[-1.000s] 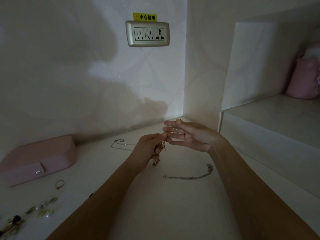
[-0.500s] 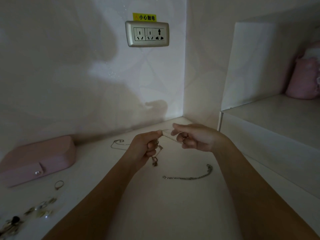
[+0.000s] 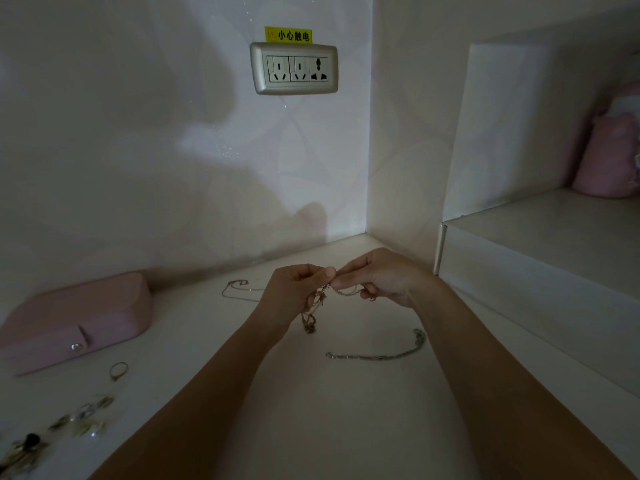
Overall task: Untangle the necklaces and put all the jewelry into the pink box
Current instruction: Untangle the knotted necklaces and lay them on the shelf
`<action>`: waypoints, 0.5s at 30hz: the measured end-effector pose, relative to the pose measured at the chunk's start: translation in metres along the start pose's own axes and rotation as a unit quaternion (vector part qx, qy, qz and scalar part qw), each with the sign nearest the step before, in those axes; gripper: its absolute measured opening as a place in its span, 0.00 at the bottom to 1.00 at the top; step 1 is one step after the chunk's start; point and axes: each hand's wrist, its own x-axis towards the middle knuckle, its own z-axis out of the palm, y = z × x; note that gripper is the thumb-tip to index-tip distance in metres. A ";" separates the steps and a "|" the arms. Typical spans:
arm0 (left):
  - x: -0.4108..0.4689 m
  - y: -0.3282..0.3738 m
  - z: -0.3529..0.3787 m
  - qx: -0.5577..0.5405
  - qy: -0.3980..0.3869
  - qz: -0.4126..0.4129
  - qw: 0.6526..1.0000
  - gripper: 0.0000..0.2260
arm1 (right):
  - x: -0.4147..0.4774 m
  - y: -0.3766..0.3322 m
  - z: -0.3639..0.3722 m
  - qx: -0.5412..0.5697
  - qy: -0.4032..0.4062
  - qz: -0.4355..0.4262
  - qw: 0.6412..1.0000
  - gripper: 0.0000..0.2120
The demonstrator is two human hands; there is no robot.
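Metal necklaces point(image 3: 313, 306) pinched in fingers point(image 3: 325, 271) of left hand point(image 3: 294, 289) and right hand point(image 3: 384, 278); tease strands apart gently toward nine and three o'clock.

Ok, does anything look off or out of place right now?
Nothing damaged. The pink box is shut while a ring and a chain lie loose; left hand and right hand pinch the tangled necklaces.

Tangled necklaces point(image 3: 313, 311) are pinched between the left hand point(image 3: 294, 289) and the right hand point(image 3: 381, 278), held over the white tabletop point(image 3: 346, 427), with a clump left dangling under the left fingers. A silver chain point(image 3: 381, 356) is laid out closer to the camera, and a thin chain point(image 3: 239, 293) further back. The pink box point(image 3: 76, 320) is sat shut on the left, with a ring point(image 3: 118, 370) just in front.
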 end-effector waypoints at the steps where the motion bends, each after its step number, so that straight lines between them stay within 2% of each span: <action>1: 0.001 -0.001 0.000 0.016 0.010 0.004 1.000 0.08 | 0.001 0.001 0.000 0.002 0.004 0.007 1.000 0.05; 3: 0.002 -0.001 -0.001 0.043 0.026 0.016 0.999 0.06 | 0.003 0.002 0.003 0.003 0.003 0.027 1.000 0.06; 5: 0.003 -0.001 -0.002 0.058 0.034 0.017 0.998 0.06 | 0.004 0.001 0.007 0.019 0.002 0.044 0.999 0.01; 7: 0.003 -0.002 -0.002 0.058 0.034 0.010 0.998 0.07 | 0.006 0.003 0.009 0.034 0.000 0.051 0.998 0.08; 8: 0.003 -0.003 -0.002 0.051 0.033 0.006 0.998 0.07 | 0.007 0.003 0.009 0.043 -0.002 0.054 0.998 0.09; 10: 0.003 -0.003 -0.002 0.035 0.035 0.003 0.999 0.08 | 0.005 0.000 0.010 0.046 -0.018 0.050 0.998 0.04; 12: 0.004 -0.004 -0.003 0.024 0.043 0.003 0.999 0.07 | 0.006 0.003 0.008 0.031 -0.020 0.049 0.998 0.12; 15: 0.004 -0.003 -0.003 0.026 0.059 0.012 0.998 0.06 | 0.008 0.005 0.009 0.037 -0.018 0.035 0.999 0.10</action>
